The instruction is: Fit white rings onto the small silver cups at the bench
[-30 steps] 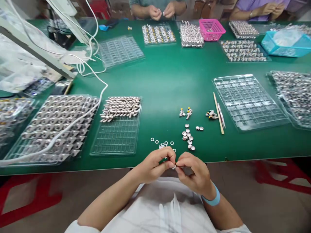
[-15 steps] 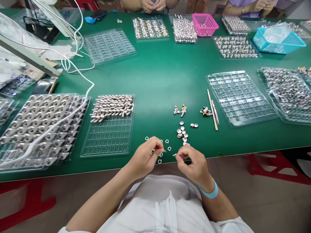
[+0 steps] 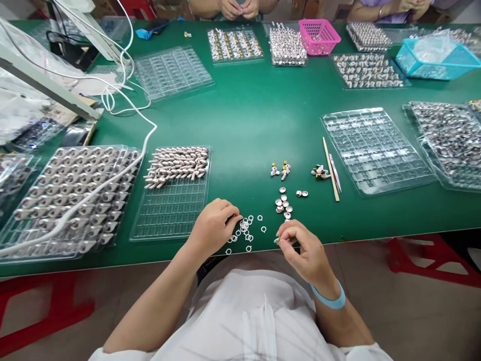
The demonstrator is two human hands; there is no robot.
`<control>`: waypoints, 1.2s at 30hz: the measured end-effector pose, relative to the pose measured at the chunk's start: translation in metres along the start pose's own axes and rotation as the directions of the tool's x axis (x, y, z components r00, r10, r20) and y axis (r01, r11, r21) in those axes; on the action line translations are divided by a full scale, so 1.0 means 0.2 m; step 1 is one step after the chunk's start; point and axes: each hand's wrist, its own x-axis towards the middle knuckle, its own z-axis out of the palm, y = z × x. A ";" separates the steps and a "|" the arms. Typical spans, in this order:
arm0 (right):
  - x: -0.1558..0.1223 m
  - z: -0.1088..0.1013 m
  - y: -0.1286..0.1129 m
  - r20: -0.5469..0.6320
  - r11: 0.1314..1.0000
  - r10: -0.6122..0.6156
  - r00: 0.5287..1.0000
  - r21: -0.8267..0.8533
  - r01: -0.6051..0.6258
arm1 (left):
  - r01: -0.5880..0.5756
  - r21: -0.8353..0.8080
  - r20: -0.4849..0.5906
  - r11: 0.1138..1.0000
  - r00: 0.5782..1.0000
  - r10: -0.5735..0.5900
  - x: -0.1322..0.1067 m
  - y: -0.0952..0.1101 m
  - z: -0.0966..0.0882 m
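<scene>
My left hand (image 3: 216, 226) is at the left edge of a loose scatter of thin white rings (image 3: 248, 237). Its fingers are curled and the thumb lies close to the index finger; whatever is between the tips is too small to make out. My right hand (image 3: 305, 253), wearing a light blue wristband, pinches a small silvery part (image 3: 277, 240) between thumb and fingertips above the table's front edge. Just beyond it lie several small round metal caps (image 3: 284, 204). Farther back are a few grey-white earbud-like pieces (image 3: 284, 171) with yellow bits.
At left, clear trays hold rows of grey shells (image 3: 78, 188) and slim stems (image 3: 176, 163), crossed by a white cable (image 3: 148, 135). A wooden stick (image 3: 330, 170) and tweezers (image 3: 335, 173) lie beside a clear tray (image 3: 376, 150). Pink (image 3: 319, 37) and blue baskets (image 3: 432, 65) stand farther back, near two co-workers' hands.
My left hand has moved left and slightly away from me, uncovering more white rings. The right hand keeps its pinch and has shifted slightly right. The whole view has shifted a little.
</scene>
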 end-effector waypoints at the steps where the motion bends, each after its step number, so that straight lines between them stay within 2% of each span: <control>1: 0.00 -0.01 0.00 0.009 1.000 0.009 1.000 0.010 -0.009 | -0.005 0.003 0.002 1.000 1.000 0.005 -0.01 -0.01 0.00; 3: 0.00 -0.01 -0.02 0.054 0.998 0.038 0.998 0.040 -0.040 | -0.017 0.011 0.000 1.000 1.000 0.017 -0.02 -0.02 0.00; 6: 0.00 0.02 -0.04 0.213 0.985 0.089 0.973 0.123 -0.117 | -0.030 0.003 -0.019 1.000 0.999 0.031 -0.03 -0.04 0.00; 10: 0.03 0.11 -0.08 0.482 0.944 0.128 0.867 0.209 -0.256 | 0.006 -0.051 -0.067 0.999 0.998 -0.010 -0.03 -0.05 -0.01; 13: 0.06 0.19 -0.08 0.595 0.899 0.158 0.788 0.244 -0.364 | 0.072 -0.090 -0.098 0.993 0.992 -0.081 -0.05 -0.03 -0.04; 15: 0.10 0.22 -0.06 0.624 0.856 0.194 0.757 0.269 -0.441 | 0.111 -0.131 -0.127 0.985 0.984 -0.128 -0.07 -0.02 -0.06; 20: 0.22 0.25 0.00 0.580 0.818 0.239 0.779 0.312 -0.483 | 0.133 -0.224 -0.186 0.965 0.967 -0.176 -0.12 -0.03 -0.06; 24: 0.24 0.27 -0.01 0.439 0.876 0.223 0.871 0.300 -0.376 | 0.139 -0.278 -0.245 0.950 0.947 -0.210 -0.16 -0.03 -0.07; 25: 0.23 0.28 -0.03 0.426 0.876 0.219 0.878 0.311 -0.369 | 0.140 -0.292 -0.254 0.946 0.942 -0.218 -0.16 -0.03 -0.08; 28: 0.18 0.30 -0.08 0.501 0.825 0.213 0.839 0.368 -0.430 | 0.138 -0.334 -0.279 0.932 0.931 -0.237 -0.18 -0.03 -0.10; 32: 0.15 0.35 -0.10 0.693 0.767 0.180 0.698 0.346 -0.541 | 0.115 -0.380 -0.313 0.918 0.918 -0.244 -0.17 -0.03 -0.11; 33: 0.15 0.37 -0.09 0.717 0.762 0.168 0.677 0.342 -0.550 | 0.110 -0.386 -0.320 0.916 0.915 -0.245 -0.16 -0.03 -0.10; 36: 0.18 0.41 -0.07 0.723 0.769 0.173 0.669 0.325 -0.550 | 0.105 -0.396 -0.330 0.912 0.910 -0.249 -0.15 -0.02 -0.09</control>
